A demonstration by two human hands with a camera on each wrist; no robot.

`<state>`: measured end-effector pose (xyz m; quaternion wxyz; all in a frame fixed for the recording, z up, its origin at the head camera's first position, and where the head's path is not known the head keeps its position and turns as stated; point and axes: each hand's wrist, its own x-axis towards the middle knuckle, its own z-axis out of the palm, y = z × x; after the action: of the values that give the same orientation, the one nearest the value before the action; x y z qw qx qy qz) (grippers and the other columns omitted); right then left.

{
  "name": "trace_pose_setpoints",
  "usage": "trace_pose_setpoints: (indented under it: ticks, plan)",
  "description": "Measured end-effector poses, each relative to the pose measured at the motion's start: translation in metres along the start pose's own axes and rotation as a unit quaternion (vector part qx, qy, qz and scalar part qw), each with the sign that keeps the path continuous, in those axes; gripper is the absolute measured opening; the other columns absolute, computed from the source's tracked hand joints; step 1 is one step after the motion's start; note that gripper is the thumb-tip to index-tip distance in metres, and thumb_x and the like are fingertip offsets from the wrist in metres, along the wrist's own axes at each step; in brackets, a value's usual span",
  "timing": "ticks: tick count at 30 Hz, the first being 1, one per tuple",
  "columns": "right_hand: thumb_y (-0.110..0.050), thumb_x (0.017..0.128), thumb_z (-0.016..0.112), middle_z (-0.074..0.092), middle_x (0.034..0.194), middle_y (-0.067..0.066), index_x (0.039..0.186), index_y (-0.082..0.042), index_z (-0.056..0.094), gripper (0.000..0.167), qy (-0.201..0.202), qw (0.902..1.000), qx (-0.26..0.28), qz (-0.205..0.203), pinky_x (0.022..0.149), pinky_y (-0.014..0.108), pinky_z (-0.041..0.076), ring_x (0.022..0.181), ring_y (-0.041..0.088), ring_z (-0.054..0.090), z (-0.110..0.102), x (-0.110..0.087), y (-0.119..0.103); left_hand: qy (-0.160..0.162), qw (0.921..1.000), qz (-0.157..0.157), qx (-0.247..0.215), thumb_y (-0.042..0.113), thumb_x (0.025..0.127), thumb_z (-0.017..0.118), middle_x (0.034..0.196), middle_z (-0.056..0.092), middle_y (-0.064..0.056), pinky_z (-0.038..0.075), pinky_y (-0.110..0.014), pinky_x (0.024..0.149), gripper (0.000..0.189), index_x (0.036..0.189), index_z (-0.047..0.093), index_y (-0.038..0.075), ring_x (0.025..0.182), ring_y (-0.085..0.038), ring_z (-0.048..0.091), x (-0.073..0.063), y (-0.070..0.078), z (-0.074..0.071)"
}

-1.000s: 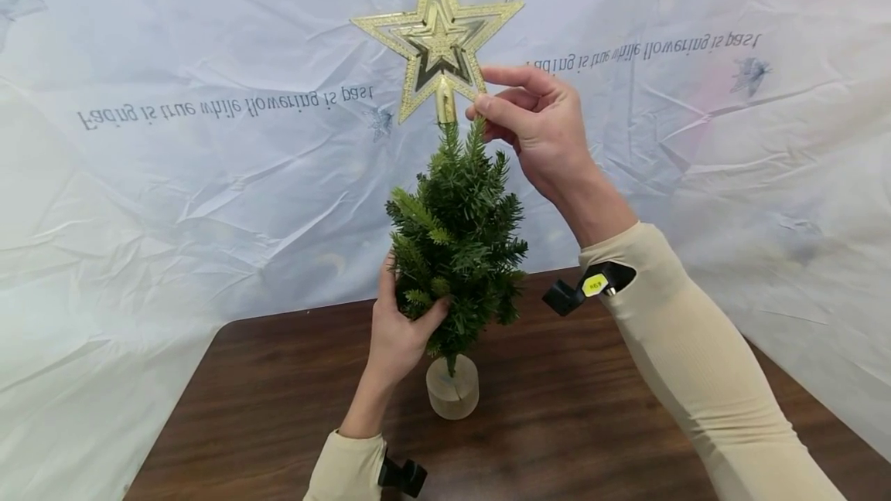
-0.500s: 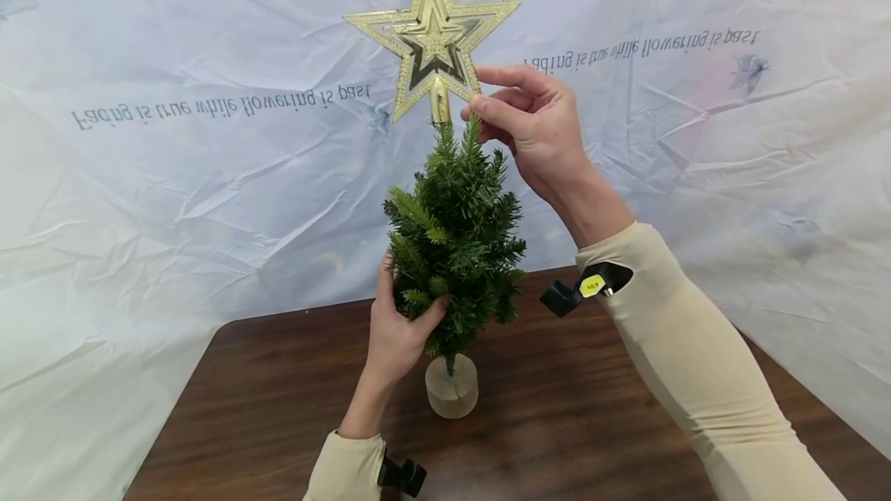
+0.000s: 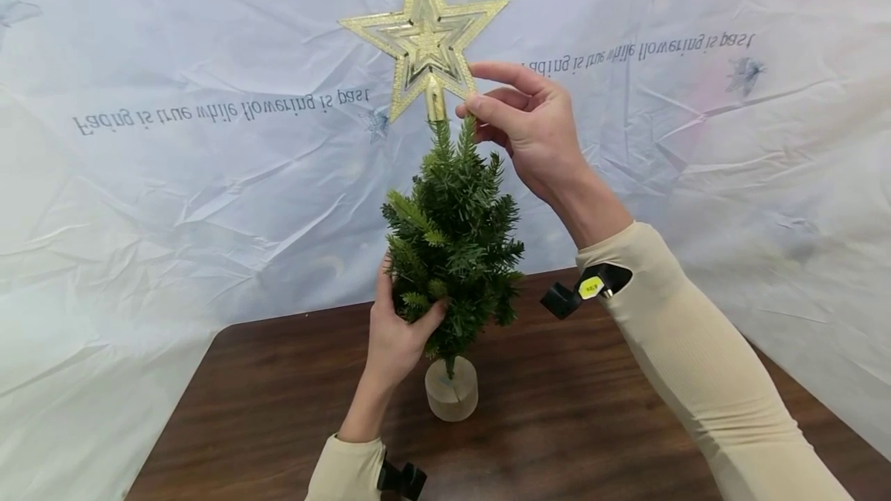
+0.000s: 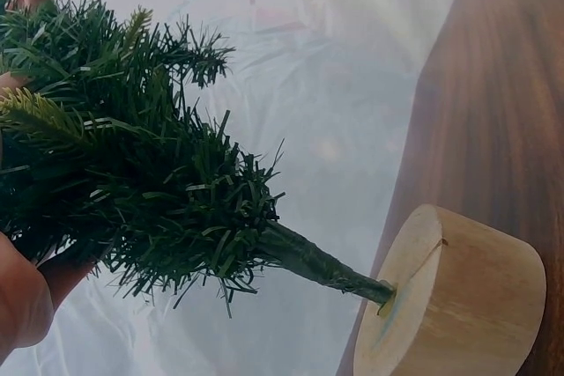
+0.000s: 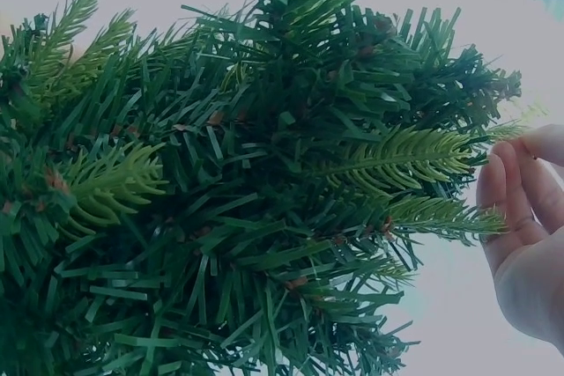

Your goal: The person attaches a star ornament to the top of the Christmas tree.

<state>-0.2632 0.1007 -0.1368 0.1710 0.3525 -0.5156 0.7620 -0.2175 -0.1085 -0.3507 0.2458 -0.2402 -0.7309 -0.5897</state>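
Note:
A small artificial Christmas tree stands upright on its round wooden base. My left hand grips its lower branches from the left, thumb in front; the other fingers are partly hidden in the needles. At the top, a gold star tree topper sits with its socket against the tip branches. My right hand pinches the star's lower right point between thumb and fingers. In the right wrist view, the fingertips are beside the upper twigs. Trunk and base show in the left wrist view.
The base rests on a dark brown wooden table. Behind it hangs a wrinkled pale sheet printed with lettering and dragonflies. Black camera mounts sit on both sleeves.
The star has shifted slightly left and turned a little, its shine changing. My right hand and the treetop have moved slightly left with it. The left hand keeps its grip.

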Motion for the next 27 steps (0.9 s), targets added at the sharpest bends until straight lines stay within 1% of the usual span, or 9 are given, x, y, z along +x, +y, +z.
trace_pose_setpoints:
  ticks: [4, 8, 10, 12, 15, 19, 20, 22, 27]
  plan:
    - [0.012, 0.095, 0.069, 0.079, 0.083, 0.008, 0.118, -0.006, 0.079, 0.031, -0.005, 0.9999, -0.010, 0.001, 0.069, 0.029, 0.060, 0.078, 0.019, 0.072, 0.0007, 0.0005, -0.0004, 0.001, 0.9999, -0.013, 0.003, 0.015, 0.094, 0.077, 0.176, 0.020, -0.011, 0.024, -0.070, 0.124, 0.099, 0.171, 0.014, 0.018, 0.163, -0.035, 0.021, -0.0009, 0.0005, -0.0002]
    - [0.011, 0.095, 0.069, 0.079, 0.083, 0.008, 0.119, -0.004, 0.078, 0.029, -0.009, 0.9998, -0.017, 0.005, 0.070, 0.030, 0.060, 0.078, 0.019, 0.073, 0.0007, 0.0009, -0.0007, 0.000, 0.9999, -0.012, 0.000, 0.015, 0.094, 0.077, 0.176, 0.021, -0.011, 0.025, -0.070, 0.124, 0.099, 0.171, 0.015, 0.017, 0.162, -0.035, 0.022, -0.0011, -0.0006, -0.0005]
    - [0.011, 0.095, 0.069, 0.079, 0.083, 0.008, 0.118, -0.004, 0.078, 0.029, -0.009, 0.9998, -0.016, 0.009, 0.070, 0.030, 0.060, 0.079, 0.019, 0.073, 0.0006, 0.0011, -0.0010, -0.001, 0.9999, -0.011, 0.005, 0.015, 0.094, 0.077, 0.176, 0.020, -0.013, 0.025, -0.071, 0.123, 0.099, 0.171, 0.015, 0.016, 0.162, -0.037, 0.022, -0.0013, -0.0007, -0.0009]
    - [0.011, 0.095, 0.069, 0.079, 0.083, 0.008, 0.116, -0.006, 0.079, 0.028, -0.007, 0.9997, -0.020, 0.012, 0.069, 0.029, 0.061, 0.079, 0.018, 0.073, 0.0007, 0.0011, -0.0012, 0.000, 0.9998, -0.014, 0.010, 0.015, 0.094, 0.077, 0.176, 0.019, -0.015, 0.024, -0.071, 0.123, 0.100, 0.171, 0.014, 0.014, 0.162, -0.039, 0.022, -0.0017, -0.0001, -0.0011]
    - [0.012, 0.095, 0.069, 0.079, 0.082, 0.008, 0.112, -0.007, 0.081, 0.028, -0.006, 0.9998, -0.014, 0.015, 0.068, 0.029, 0.061, 0.077, 0.018, 0.073, 0.0007, 0.0016, -0.0009, 0.000, 0.9996, -0.021, 0.020, 0.017, 0.095, 0.077, 0.176, 0.017, -0.017, 0.024, -0.071, 0.124, 0.101, 0.171, 0.012, 0.012, 0.162, -0.041, 0.021, -0.0020, 0.0002, -0.0014]
    - [0.014, 0.094, 0.069, 0.079, 0.081, 0.010, 0.109, -0.006, 0.082, 0.028, -0.007, 0.9998, 0.000, 0.016, 0.066, 0.029, 0.060, 0.072, 0.017, 0.071, 0.0005, 0.0029, -0.0001, 0.001, 0.9995, -0.024, 0.022, 0.018, 0.094, 0.078, 0.176, 0.019, -0.018, 0.025, -0.071, 0.123, 0.101, 0.171, 0.012, 0.013, 0.161, -0.042, 0.022, -0.0015, -0.0001, -0.0012]
    - [0.014, 0.094, 0.069, 0.079, 0.081, 0.009, 0.108, -0.006, 0.082, 0.028, -0.008, 0.9999, -0.004, 0.015, 0.066, 0.028, 0.061, 0.071, 0.017, 0.070, 0.0005, 0.0031, -0.0002, 0.001, 0.9995, -0.025, 0.022, 0.018, 0.094, 0.078, 0.176, 0.019, -0.018, 0.025, -0.071, 0.123, 0.101, 0.171, 0.012, 0.013, 0.161, -0.042, 0.022, -0.0014, 0.0002, -0.0012]
    - [0.015, 0.094, 0.069, 0.079, 0.081, 0.010, 0.108, -0.005, 0.082, 0.027, -0.008, 0.9998, 0.002, 0.016, 0.066, 0.028, 0.060, 0.069, 0.017, 0.069, 0.0001, 0.0039, 0.0000, 0.001, 0.9994, -0.028, 0.022, 0.018, 0.094, 0.078, 0.176, 0.019, -0.019, 0.025, -0.071, 0.123, 0.101, 0.171, 0.013, 0.012, 0.161, -0.043, 0.022, -0.0014, 0.0005, -0.0011]
    - [0.015, 0.094, 0.068, 0.079, 0.082, 0.011, 0.109, -0.002, 0.081, 0.026, -0.009, 0.9997, 0.011, 0.020, 0.066, 0.028, 0.060, 0.069, 0.017, 0.069, -0.0004, 0.0043, -0.0010, -0.001, 0.9995, -0.024, 0.021, 0.017, 0.094, 0.078, 0.175, 0.020, -0.019, 0.024, -0.071, 0.123, 0.100, 0.171, 0.013, 0.011, 0.161, -0.042, 0.022, -0.0010, 0.0008, -0.0007]
